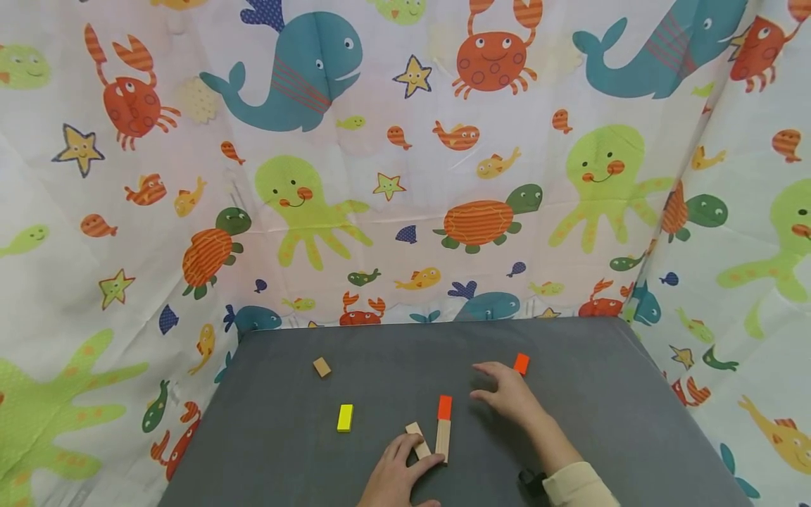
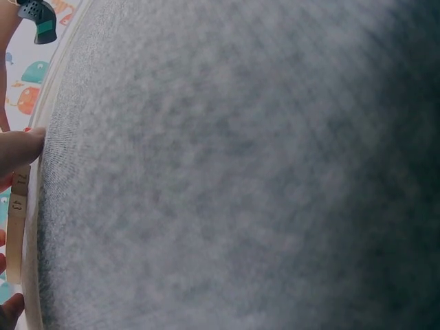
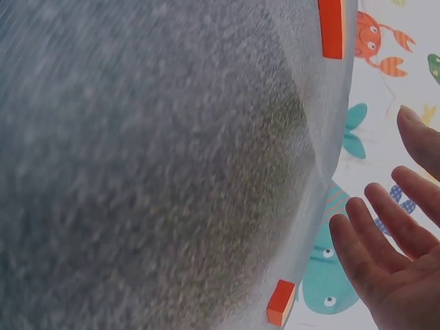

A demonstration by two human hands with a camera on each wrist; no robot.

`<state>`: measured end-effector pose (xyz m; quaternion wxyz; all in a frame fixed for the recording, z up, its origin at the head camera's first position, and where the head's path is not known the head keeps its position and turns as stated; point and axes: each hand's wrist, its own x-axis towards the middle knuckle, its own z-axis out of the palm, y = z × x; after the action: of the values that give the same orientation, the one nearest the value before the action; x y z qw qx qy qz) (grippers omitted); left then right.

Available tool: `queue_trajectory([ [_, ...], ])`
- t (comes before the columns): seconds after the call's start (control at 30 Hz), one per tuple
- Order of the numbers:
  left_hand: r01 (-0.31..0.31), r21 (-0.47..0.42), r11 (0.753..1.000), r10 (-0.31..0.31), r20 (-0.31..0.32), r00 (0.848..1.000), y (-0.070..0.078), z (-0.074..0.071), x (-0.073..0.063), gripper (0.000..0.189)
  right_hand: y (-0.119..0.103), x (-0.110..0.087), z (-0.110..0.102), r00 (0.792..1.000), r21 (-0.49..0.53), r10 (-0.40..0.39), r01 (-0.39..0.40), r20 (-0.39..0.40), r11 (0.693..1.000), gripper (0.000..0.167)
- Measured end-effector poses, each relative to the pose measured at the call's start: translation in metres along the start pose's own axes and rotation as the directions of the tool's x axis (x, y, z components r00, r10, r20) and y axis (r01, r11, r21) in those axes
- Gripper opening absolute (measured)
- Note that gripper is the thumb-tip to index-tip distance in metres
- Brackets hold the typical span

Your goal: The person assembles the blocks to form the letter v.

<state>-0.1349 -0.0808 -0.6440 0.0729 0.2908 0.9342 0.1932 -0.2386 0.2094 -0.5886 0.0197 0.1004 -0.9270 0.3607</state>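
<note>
Near the table's front, my left hand (image 1: 395,468) holds a plain wooden block (image 1: 415,430) between fingers and thumb. Its thumb reaches across to the lower end of a second wooden block (image 1: 443,442), which stands in line with a red block (image 1: 445,407) at its far end. In the left wrist view, a wooden block (image 2: 15,237) with printed numbers shows beside the fingers and thumb. To the right, my right hand (image 1: 512,400) hovers over the table with fingers spread and nothing in it. Just behind it is another red block (image 1: 521,362), partly covered by the hand.
A yellow block (image 1: 345,417) lies left of the wooden pair. Farther back on the grey table (image 1: 272,422) sits a small tan block (image 1: 322,367). A curtain (image 1: 393,267) printed with sea animals hangs behind and along the sides of the table.
</note>
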Motion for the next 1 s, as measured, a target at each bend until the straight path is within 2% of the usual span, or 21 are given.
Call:
queue_trajectory([
  [0.33,-0.013,0.025,1.0,0.013,-0.009,1.0,-0.001,0.0,0.002,0.064,0.012,0.0,-0.008,1.0,-0.001,0.009,-0.009,-0.014,1.0,0.058],
  [1.0,-0.004,-0.007,1.0,0.004,-0.003,1.0,-0.003,0.002,0.001,0.062,0.021,-0.001,-0.017,0.998,-0.043,0.014,-0.016,-0.06,0.999,0.056],
])
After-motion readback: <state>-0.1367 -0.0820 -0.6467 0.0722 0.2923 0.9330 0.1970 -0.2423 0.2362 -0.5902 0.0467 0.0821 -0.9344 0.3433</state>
